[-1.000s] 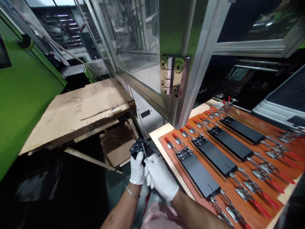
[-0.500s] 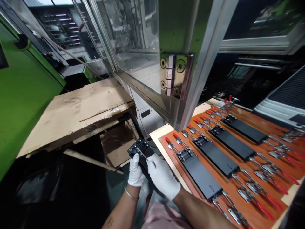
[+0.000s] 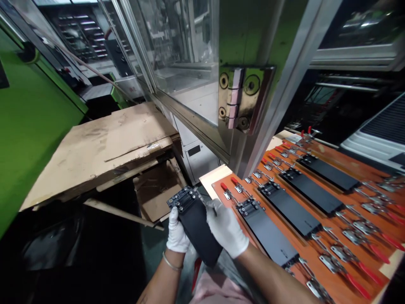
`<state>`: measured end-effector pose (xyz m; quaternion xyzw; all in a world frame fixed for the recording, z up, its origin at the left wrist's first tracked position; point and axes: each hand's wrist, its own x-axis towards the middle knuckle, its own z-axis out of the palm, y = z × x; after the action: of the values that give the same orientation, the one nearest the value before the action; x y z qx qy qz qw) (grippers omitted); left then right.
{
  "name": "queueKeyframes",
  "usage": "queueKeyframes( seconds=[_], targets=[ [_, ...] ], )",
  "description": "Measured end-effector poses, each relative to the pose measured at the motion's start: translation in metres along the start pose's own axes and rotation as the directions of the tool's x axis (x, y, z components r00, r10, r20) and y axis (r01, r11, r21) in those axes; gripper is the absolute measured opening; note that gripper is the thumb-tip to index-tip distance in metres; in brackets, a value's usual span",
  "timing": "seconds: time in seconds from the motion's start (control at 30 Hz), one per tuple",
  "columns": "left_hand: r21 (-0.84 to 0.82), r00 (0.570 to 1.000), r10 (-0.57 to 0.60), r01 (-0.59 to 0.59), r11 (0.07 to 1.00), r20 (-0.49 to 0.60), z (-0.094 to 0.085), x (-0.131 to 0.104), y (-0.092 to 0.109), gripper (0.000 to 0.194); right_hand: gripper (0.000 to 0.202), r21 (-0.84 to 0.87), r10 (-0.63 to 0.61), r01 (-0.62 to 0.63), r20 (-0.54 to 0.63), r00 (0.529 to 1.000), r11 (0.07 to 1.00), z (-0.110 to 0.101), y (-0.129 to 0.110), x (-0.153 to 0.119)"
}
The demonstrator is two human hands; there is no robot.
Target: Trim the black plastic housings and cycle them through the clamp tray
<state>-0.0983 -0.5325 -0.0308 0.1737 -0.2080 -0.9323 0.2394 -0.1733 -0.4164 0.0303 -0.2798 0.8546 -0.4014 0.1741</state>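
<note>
My left hand (image 3: 177,232), in a white glove, grips the left edge of a flat black panel (image 3: 201,232), its thumb on the upper side. The panel is tilted, with its far end raised away from me. At that end sits a black bracket (image 3: 182,199) with several small metal screws or pins. My right hand (image 3: 226,226), also gloved, is closed at the panel's right edge. From its fingers a thin metal tool (image 3: 202,198) points towards the bracket; its exact kind cannot be made out.
On the right, an orange fixture board (image 3: 249,223) carries several similar black panels (image 3: 272,232) between red-handled toggle clamps (image 3: 332,261). A framed glass door with a metal hinge (image 3: 240,99) hangs ahead. Cardboard (image 3: 126,131) covers a table at left, with an open box (image 3: 155,190) beneath.
My right hand has moved right, off the bracket to the panel's edge, taking the thin metal tool along. More of the panel's face shows, and the view has shifted slightly.
</note>
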Motion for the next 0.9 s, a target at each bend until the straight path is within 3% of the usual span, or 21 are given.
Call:
queueKeyframes(
  seconds=[0.13, 0.3, 0.43, 0.6, 0.73, 0.9],
  targets=[
    [-0.044, 0.999, 0.037, -0.037, 0.998, -0.009, 0.005, 0.000, -0.002, 0.027, 0.025, -0.075, -0.120, 0.127, 0.094, 0.988, 0.989, 0.003, -0.001, -0.006],
    [-0.003, 0.998, 0.032, -0.032, 0.999, -0.047, 0.003, 0.000, -0.005, 0.031, 0.026, -0.097, 0.032, -0.031, 0.012, 0.999, 0.995, 0.001, 0.000, -0.007],
    [-0.016, 0.996, 0.055, -0.056, 0.998, -0.067, 0.002, 0.000, -0.004, 0.026, 0.028, -0.136, -0.169, 0.187, 0.131, 0.977, 0.973, 0.000, 0.001, -0.011],
    [0.014, 0.999, 0.028, -0.027, 1.000, -0.042, 0.000, 0.000, 0.000, 0.033, 0.028, -0.194, -0.020, 0.021, 0.008, 1.000, 0.981, -0.001, 0.004, -0.010],
    [0.010, 0.999, 0.026, -0.026, 1.000, -0.027, -0.002, 0.001, 0.000, 0.031, 0.030, -0.162, -0.215, 0.231, 0.110, 0.971, 0.960, -0.002, 0.005, -0.012],
    [0.011, 0.999, 0.003, -0.003, 1.000, -0.051, 0.000, 0.000, 0.002, 0.034, 0.029, -0.154, -0.022, 0.015, -0.043, 0.999, 0.988, 0.000, 0.010, -0.011]
  ],
)
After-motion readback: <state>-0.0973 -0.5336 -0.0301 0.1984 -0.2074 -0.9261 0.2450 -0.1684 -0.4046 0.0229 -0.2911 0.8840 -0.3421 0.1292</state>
